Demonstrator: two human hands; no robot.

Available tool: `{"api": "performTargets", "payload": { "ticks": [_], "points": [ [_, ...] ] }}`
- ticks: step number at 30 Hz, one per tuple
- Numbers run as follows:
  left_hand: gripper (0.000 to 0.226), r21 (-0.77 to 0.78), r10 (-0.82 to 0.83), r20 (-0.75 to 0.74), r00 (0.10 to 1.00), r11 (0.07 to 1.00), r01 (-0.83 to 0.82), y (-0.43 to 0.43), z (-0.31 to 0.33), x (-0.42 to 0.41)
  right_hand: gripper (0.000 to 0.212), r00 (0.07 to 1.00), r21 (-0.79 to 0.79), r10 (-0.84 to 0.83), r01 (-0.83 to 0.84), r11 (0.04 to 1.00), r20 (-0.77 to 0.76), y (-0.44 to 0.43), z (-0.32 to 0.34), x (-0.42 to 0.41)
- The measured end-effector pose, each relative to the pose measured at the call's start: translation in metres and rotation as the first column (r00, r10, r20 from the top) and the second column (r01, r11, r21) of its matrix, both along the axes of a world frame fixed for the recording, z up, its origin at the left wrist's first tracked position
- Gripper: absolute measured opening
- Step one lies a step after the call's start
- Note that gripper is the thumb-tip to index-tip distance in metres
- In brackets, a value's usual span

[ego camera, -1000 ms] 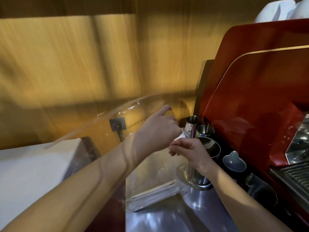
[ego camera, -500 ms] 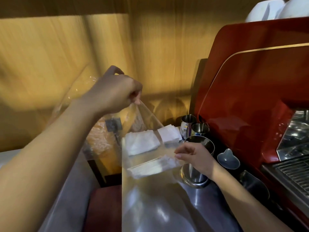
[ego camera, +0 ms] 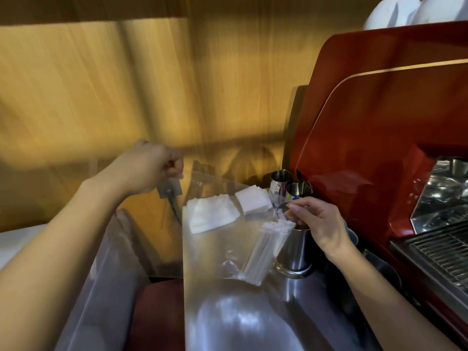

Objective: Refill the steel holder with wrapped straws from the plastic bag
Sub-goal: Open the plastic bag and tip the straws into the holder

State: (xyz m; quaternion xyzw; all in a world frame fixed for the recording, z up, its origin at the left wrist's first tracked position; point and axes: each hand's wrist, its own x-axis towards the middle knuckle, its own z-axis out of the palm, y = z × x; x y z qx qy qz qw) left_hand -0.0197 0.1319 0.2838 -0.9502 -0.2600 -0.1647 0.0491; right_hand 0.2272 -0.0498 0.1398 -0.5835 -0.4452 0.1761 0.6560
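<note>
Nearest, both bare forearms reach forward over the steel counter [ego camera: 243, 323]. Inside the clear plastic bag [ego camera: 228, 239], the bundle of wrapped straws [ego camera: 266, 252] leans tilted, its top ends touching the rim of the steel holder [ego camera: 295, 249]. At that rim the right hand [ego camera: 321, 224] curls, fingertips pinching the bag's edge. Farther back and higher, the left hand [ego camera: 147, 171] is fisted, fingers pressed together on the bag's other end. Beyond lie white napkins [ego camera: 212, 214], steel cups [ego camera: 298, 190] and the red espresso machine [ego camera: 379, 122].
</note>
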Motion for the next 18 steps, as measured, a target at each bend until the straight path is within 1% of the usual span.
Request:
{"api": "performTargets", "payload": {
  "ticks": [3, 4, 6, 8, 11, 13, 15, 16, 18],
  "points": [
    [0.023, -0.093, 0.028, -0.07, 0.997, 0.995, -0.034, 0.006, -0.02, -0.01, 0.024, 0.991, -0.065, 0.03, -0.022, 0.998, 0.128, -0.003, 0.004, 0.001],
    [0.026, -0.148, 0.023, -0.112, 0.993, 0.988, -0.04, 0.008, -0.025, -0.012, 0.022, 0.989, -0.08, 0.032, -0.02, 0.997, 0.145, -0.002, 0.003, 0.001],
    [0.022, -0.233, 0.017, -0.196, 0.981, 0.97, -0.064, 0.01, -0.035, -0.015, 0.021, 0.989, -0.088, 0.034, -0.021, 0.996, 0.146, -0.001, 0.002, -0.001],
    [0.018, -0.239, 0.057, -0.254, 0.966, 0.964, -0.119, 0.011, -0.042, -0.016, 0.021, 0.982, -0.115, 0.065, -0.045, 0.992, 0.176, -0.001, 0.002, -0.002],
    [0.02, -0.24, 0.102, -0.325, 0.94, 0.953, -0.186, 0.007, -0.056, -0.014, 0.019, 0.96, -0.192, 0.134, -0.088, 0.977, 0.244, 0.001, 0.003, -0.002],
    [0.011, -0.264, 0.071, -0.318, 0.945, 0.951, -0.161, -0.001, -0.068, -0.007, 0.017, 0.961, -0.213, 0.134, -0.082, 0.974, 0.243, 0.001, 0.005, -0.001],
    [0.025, -0.273, 0.035, -0.272, 0.962, 0.955, -0.112, -0.008, -0.078, 0.001, 0.015, 0.961, -0.218, 0.127, -0.072, 0.973, 0.246, 0.001, 0.008, -0.002],
    [0.027, -0.28, 0.018, -0.243, 0.97, 0.956, -0.088, -0.011, -0.081, 0.006, 0.014, 0.959, -0.221, 0.126, -0.069, 0.973, 0.253, 0.002, 0.009, -0.002],
    [0.023, -0.303, -0.026, -0.17, 0.985, 0.953, -0.027, -0.018, -0.085, 0.014, 0.014, 0.957, -0.227, 0.125, -0.064, 0.972, 0.264, 0.002, 0.012, -0.004]
  ]
}}
